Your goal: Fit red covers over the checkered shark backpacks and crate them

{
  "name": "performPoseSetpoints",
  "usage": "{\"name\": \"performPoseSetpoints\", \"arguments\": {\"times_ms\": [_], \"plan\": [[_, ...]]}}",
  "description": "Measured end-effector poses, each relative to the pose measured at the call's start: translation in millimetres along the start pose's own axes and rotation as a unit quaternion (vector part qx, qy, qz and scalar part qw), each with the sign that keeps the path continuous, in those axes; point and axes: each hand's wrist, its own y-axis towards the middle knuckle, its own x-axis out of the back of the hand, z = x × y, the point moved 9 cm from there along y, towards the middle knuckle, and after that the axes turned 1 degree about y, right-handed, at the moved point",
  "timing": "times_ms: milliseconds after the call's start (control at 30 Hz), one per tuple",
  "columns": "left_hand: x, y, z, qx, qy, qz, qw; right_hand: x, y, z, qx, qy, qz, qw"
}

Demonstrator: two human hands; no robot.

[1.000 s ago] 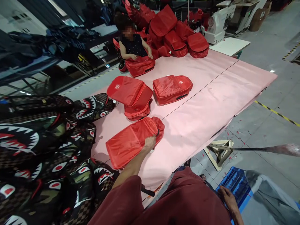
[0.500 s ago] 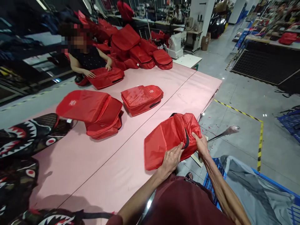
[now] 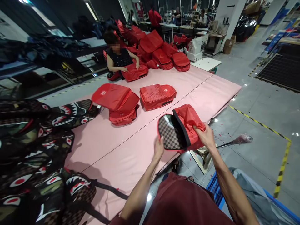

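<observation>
The right hand (image 3: 206, 135) is clenched on a bunched fold of a red nylon dust cover (image 3: 191, 125), pinching the loose cloth at its near edge. The left hand (image 3: 158, 149) presses with bent fingers against the lower edge of the brown checkered backpack (image 3: 170, 132) that shows through the cover's open mouth; whether those fingers wrap around the edge or only push on it is hard to tell. The two hands work against each other, one steadying the bag, the other gripping the cloth, with the black-trimmed opening standing between them. The bundle sits at the near corner of the pink padded table (image 3: 206, 90), partly over its edge.

Farther along the table lie a stack of two flat red covered bags (image 3: 118, 103) and a single red covered bag (image 3: 157, 96) just beside it. At the far end a seated co-worker (image 3: 120, 57) rests both hands on another red bag (image 3: 135, 72), with a heap of red bags (image 3: 161, 51) behind. To the left a pile of shark-mouth camouflage backpacks (image 3: 39, 150) crowds the table and runs out of view. A blue plastic crate (image 3: 214, 187) under the right forearm is mostly hidden, and how much of the checkered backpack is inside the cover cannot be seen.
</observation>
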Motion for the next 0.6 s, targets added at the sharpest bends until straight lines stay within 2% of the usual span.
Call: {"name": "performPoseSetpoints", "arguments": {"times_ms": [67,133,200,233,300,367,433,467,500,533,567,600], "plan": [[-13.0,-14,47,0.064,0.005,0.040,0.997,-2,7,-1,0.013,0.008,0.028,1.000],[-37.0,-33,80,0.106,0.010,0.084,0.991,-6,11,-1,0.025,0.003,0.059,0.998],[-57.8,-48,99,0.134,0.026,0.115,0.984,-9,14,-1,0.040,0.006,0.086,0.995],[-61.5,-52,103,0.139,0.039,0.117,0.983,-10,16,0,0.047,0.011,0.101,0.994],[-50.1,-50,101,0.134,0.067,0.086,0.985,-12,22,1,0.062,0.026,0.136,0.988],[-17.0,-38,80,0.078,0.115,0.014,0.990,-13,27,3,0.071,0.039,0.167,0.983],[11.2,-23,33,-0.067,0.206,-0.029,0.976,-13,31,7,0.072,0.044,0.178,0.980],[12.3,-18,3,-0.164,0.258,-0.008,0.952,-14,33,10,0.074,0.044,0.178,0.980],[3.5,-15,-24,-0.259,0.307,0.043,0.915,-14,34,13,0.077,0.040,0.177,0.980],[-13.5,-13,-45,-0.331,0.342,0.128,0.870,-15,35,16,0.080,0.034,0.175,0.981],[-32.7,-10,-58,-0.367,0.362,0.224,0.827,-17,36,19,0.083,0.029,0.176,0.980],[-50.7,-3,-64,-0.366,0.379,0.306,0.793,-20,36,21,0.086,0.026,0.181,0.980]]}}
